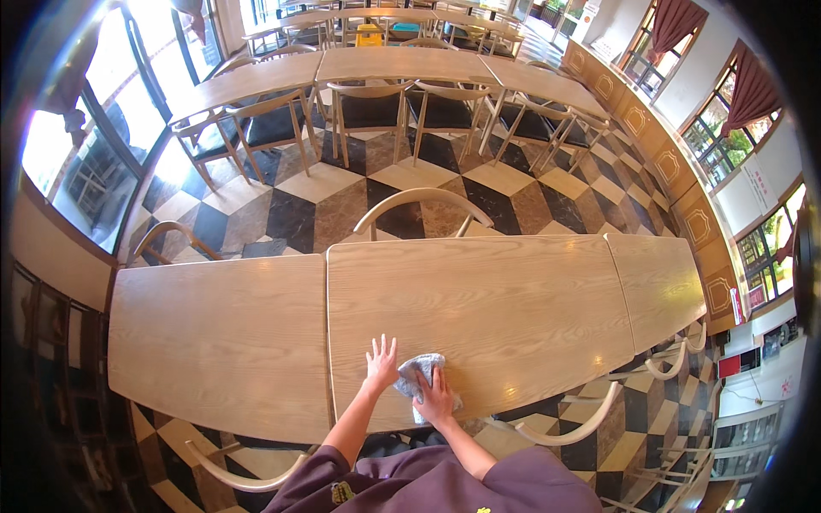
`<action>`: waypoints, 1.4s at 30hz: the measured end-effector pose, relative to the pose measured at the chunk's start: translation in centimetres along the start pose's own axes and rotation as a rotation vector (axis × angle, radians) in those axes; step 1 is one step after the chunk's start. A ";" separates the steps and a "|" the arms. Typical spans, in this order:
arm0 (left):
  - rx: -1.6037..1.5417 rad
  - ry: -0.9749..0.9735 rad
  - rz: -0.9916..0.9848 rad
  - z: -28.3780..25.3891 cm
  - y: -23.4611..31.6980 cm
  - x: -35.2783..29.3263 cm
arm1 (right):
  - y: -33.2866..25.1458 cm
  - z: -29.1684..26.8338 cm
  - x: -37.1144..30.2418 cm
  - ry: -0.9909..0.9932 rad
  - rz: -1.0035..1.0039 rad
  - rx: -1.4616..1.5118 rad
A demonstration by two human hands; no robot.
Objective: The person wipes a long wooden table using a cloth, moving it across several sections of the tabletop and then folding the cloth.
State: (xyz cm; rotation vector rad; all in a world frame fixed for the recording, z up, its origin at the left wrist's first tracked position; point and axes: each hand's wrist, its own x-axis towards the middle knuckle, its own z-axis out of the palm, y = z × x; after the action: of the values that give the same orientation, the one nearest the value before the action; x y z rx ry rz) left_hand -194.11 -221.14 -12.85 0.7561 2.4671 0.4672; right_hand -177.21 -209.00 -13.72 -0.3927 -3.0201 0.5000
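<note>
A light blue-grey cloth [420, 368] lies bunched on the middle wooden table [479, 299], close to its near edge. Over the cloth, my right hand [435, 400] presses down and grips it, with part of the cloth showing beyond the fingertips and beside the palm. My left hand [382, 366] is just left of the cloth, its fingers spread and holding nothing. It appears to rest flat on the wood, near the seam with the left table [222, 333].
A third table [657, 278] adjoins on the right. Wooden chairs stand along both sides, one chair back [423, 198] at the far edge and another [571, 425] near my right side. Further off is a row of tables [402, 64] with black-seated chairs, on a patterned tile floor [325, 192].
</note>
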 end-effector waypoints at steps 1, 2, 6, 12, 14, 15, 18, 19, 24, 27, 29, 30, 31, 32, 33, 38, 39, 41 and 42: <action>0.033 0.052 -0.030 -0.3 -1.0 1.9 | 0.0 -0.1 0.6 -0.003 -0.039 0.010; 0.015 0.068 -0.067 -0.7 -2.2 3.7 | 0.1 -0.2 1.3 -0.007 -0.079 0.019; 0.118 0.139 -0.077 -3.1 -4.3 10.4 | 1.4 -0.2 3.1 -0.101 -0.112 0.062; 0.125 -0.025 -0.248 -4.4 -4.4 15.7 | 6.1 -1.6 13.9 -0.129 -0.221 0.073; 0.108 0.021 -0.203 -3.6 -3.7 15.4 | 10.9 -0.5 19.6 -0.153 -0.041 0.024; 0.116 0.073 -0.209 -3.2 -4.9 15.4 | 12.2 -0.7 23.5 -0.009 -0.027 -0.038; 0.092 0.051 -0.219 -3.6 -3.8 15.6 | 17.5 -2.9 30.3 0.215 0.235 0.039; 0.092 0.072 -0.218 -3.6 -3.7 15.8 | 18.4 -3.1 32.0 0.274 0.282 0.020; 0.090 0.094 -0.229 -3.8 -3.3 15.8 | 14.4 -0.9 34.6 0.367 0.416 -0.043; -0.012 0.221 -0.265 -3.2 -4.5 15.3 | 6.8 2.3 34.4 0.168 0.167 0.021; 0.073 0.270 -0.288 -3.5 -3.4 16.3 | 2.7 4.1 33.9 0.170 -0.012 0.056; 0.118 0.291 -0.291 -3.8 -2.6 16.8 | 1.7 5.2 33.5 0.145 -0.102 0.002; 0.296 0.246 -0.285 -3.9 -2.9 16.7 | 0.9 5.2 33.5 0.119 -0.167 0.073; 0.304 0.209 -0.285 -4.1 -3.0 16.8 | 0.6 5.1 33.5 0.094 -0.229 0.144; 0.314 0.175 -0.299 -4.2 -3.8 16.5 | 0.6 4.4 33.7 0.029 -0.270 0.182; 0.164 0.142 -0.320 -4.4 -3.6 16.6 | 9.5 2.8 36.4 0.098 -0.244 0.049; 0.205 0.146 -0.378 -4.2 -4.0 16.5 | 11.6 1.6 37.1 0.114 -0.193 0.045; 0.206 0.121 -0.419 -4.6 -3.9 16.3 | 17.2 -1.6 38.1 0.143 -0.064 0.004; 0.204 0.113 -0.432 -4.7 -3.7 16.6 | 20.4 -3.3 38.5 0.161 0.010 -0.030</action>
State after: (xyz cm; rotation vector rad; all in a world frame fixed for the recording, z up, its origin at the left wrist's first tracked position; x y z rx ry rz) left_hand -210.18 -214.96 -16.92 0.2569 2.7108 0.0997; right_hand -209.23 -179.39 -16.75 -0.4280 -2.8747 0.4024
